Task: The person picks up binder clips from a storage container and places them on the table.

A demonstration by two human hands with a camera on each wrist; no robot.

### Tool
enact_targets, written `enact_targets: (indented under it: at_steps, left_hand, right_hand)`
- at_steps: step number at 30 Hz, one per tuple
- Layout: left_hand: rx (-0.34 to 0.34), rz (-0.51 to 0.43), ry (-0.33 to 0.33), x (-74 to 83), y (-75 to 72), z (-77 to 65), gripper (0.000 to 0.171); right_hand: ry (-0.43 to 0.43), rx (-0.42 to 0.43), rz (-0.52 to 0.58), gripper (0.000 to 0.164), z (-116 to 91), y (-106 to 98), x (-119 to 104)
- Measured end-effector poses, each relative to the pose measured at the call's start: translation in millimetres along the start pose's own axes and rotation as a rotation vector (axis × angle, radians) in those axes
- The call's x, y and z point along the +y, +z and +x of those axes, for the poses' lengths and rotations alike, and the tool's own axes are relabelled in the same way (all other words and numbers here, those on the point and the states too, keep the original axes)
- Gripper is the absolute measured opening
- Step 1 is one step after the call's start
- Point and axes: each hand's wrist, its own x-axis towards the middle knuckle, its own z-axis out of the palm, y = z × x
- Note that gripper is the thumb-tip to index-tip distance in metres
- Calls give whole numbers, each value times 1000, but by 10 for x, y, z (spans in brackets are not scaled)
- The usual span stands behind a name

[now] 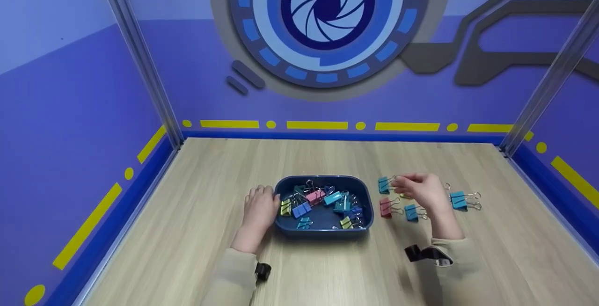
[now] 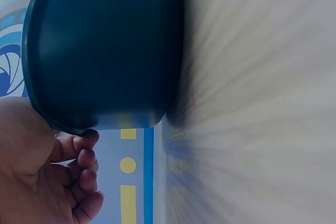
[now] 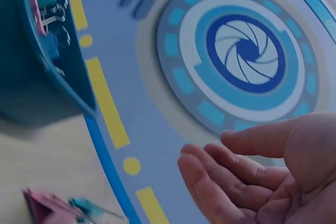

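My left hand (image 1: 260, 207) grips the left end of a dark blue plastic bin (image 1: 323, 234); in the left wrist view its fingers curl against the bin's outer rim and the thumb's tip is hidden. Inside lie several binder clips, among them a pink one (image 1: 315, 196) and a blue one (image 1: 302, 209). To the right of the bin, my right hand (image 1: 425, 193) hovers over the table, fingers loosely bent and nothing between them. Nearest its fingertips is a teal binder clip (image 1: 384, 185). A yellow clip (image 1: 406, 196) is partly hidden beneath the hand.
On the wooden table (image 1: 187, 231), a red-pink clip (image 1: 385, 207), a teal clip (image 1: 411, 213) and a larger teal-blue clip (image 1: 457, 200) lie around the right hand. Blue-purple panels (image 1: 187, 72) with metal corner posts enclose the back and sides.
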Motion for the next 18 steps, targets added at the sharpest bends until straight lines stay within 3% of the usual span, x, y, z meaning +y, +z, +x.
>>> enact_targets:
  at_steps: [9,18]
  left_hand:
    - [-32,7,-12,0,-16,24,23]
    - [-41,3,-22,0,-16,11,22]
  right_hand:
    - [-14,-220,201,36,-8,546,-103]
    - [-47,-389,202,34,-28,1102,-154]
